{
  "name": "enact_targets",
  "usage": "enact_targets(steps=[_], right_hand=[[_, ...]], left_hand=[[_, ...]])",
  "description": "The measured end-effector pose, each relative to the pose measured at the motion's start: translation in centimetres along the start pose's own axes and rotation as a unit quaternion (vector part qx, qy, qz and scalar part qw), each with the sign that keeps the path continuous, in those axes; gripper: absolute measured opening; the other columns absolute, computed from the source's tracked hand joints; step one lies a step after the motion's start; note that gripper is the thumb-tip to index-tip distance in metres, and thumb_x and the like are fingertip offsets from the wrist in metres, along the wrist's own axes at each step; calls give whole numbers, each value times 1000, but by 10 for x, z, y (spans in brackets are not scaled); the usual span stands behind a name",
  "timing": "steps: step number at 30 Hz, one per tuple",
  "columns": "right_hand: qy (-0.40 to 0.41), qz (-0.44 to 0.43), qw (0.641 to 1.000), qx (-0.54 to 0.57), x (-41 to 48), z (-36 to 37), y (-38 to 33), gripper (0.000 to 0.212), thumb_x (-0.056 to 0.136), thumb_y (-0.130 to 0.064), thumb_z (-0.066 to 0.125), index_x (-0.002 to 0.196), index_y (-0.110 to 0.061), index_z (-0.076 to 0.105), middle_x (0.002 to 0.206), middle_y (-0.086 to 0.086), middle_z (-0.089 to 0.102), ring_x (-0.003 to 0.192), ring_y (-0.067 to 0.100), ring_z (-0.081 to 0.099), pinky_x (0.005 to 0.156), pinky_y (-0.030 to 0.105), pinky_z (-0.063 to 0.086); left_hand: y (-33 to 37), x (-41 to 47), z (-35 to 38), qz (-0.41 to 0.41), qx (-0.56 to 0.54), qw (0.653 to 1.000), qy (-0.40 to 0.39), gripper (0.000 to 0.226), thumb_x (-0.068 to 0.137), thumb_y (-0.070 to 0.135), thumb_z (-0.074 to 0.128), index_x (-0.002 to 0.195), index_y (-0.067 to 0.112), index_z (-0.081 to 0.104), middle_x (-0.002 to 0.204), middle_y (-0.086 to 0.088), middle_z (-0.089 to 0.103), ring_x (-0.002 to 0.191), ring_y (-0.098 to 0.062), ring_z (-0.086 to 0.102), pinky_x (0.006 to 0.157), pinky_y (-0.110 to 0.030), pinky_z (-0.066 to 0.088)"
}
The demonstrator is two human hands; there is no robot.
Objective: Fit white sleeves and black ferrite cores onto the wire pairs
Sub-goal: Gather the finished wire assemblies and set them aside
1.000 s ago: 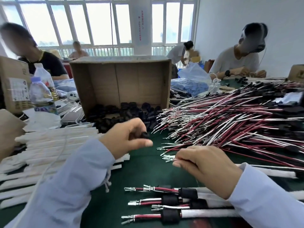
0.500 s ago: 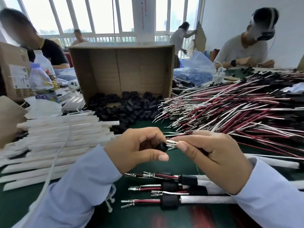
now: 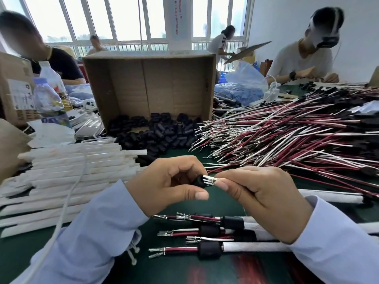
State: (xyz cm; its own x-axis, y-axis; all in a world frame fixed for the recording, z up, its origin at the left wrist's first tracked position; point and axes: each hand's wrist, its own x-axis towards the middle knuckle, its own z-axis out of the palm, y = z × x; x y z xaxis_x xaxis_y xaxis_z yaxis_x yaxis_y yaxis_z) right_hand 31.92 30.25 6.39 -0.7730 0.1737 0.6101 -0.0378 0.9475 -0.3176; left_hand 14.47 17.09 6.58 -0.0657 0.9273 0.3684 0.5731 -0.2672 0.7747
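My left hand (image 3: pixel 164 185) pinches a black ferrite core (image 3: pixel 199 180) between thumb and fingers. My right hand (image 3: pixel 260 193) grips a wire pair (image 3: pixel 210 180) by its metal terminals, whose tips enter the core's hole. The rest of that pair is hidden under my right hand. Finished pairs with black cores and white sleeves (image 3: pixel 207 236) lie in a row below my hands. Loose black cores (image 3: pixel 160 134) spill from a cardboard box (image 3: pixel 149 87). White sleeves (image 3: pixel 67 173) are stacked at left. A big heap of red and white wire pairs (image 3: pixel 287 136) fills the right.
Green table mat (image 3: pixel 205 269) underneath. A plastic bottle (image 3: pixel 48 101) and papers stand at far left. A white cable (image 3: pixel 67 193) crosses the sleeves. A bag of blue parts (image 3: pixel 240 91) sits behind the wires. Other people work across the table.
My hands came together in front of me. The left brought a core from the pile, the right brought a wire pair, and the terminals now reach into the core.
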Motion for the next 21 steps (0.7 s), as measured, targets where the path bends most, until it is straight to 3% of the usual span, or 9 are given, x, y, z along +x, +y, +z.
enact_targets(steps=[6, 10, 16, 21], right_hand=[[-17, 5, 1000, 19, 0, 1, 0, 41, 95, -50, 36, 88, -29, 70, 55, -6, 52, 52, 9, 49, 49, 31, 43], [-16, -19, 998, -53, 0, -1, -3, 40, 96, -46, 35, 90, -29, 70, 59, -9, 58, 54, 11, 56, 46, 31, 45], [-2, -21, 998, -67, -2, -2, -1, 40, 98, -44, 34, 96, -29, 71, 70, -7, 68, 61, 13, 64, 47, 31, 48], [-4, -47, 994, -99, -2, -2, -2, 42, 98, -43, 33, 94, -26, 70, 65, -8, 65, 56, 15, 62, 43, 30, 46]], left_hand=[[6, 0, -2, 12, 16, 1000, -10, 20, 74, 25, 77, 87, 15, 65, 74, -4, 58, 64, -19, 49, 59, -27, 43], [7, -1, -2, 1, 27, 1000, -1, 18, 76, 24, 75, 87, 15, 65, 74, -1, 57, 64, -10, 48, 60, -20, 42], [9, -1, 0, -6, 63, 998, 15, 23, 78, 41, 68, 90, 22, 64, 75, 1, 58, 66, -22, 50, 60, -32, 43], [12, 0, -1, -13, 118, 993, 18, 20, 80, 43, 68, 89, 26, 63, 73, 3, 58, 64, -19, 51, 60, -33, 43]])
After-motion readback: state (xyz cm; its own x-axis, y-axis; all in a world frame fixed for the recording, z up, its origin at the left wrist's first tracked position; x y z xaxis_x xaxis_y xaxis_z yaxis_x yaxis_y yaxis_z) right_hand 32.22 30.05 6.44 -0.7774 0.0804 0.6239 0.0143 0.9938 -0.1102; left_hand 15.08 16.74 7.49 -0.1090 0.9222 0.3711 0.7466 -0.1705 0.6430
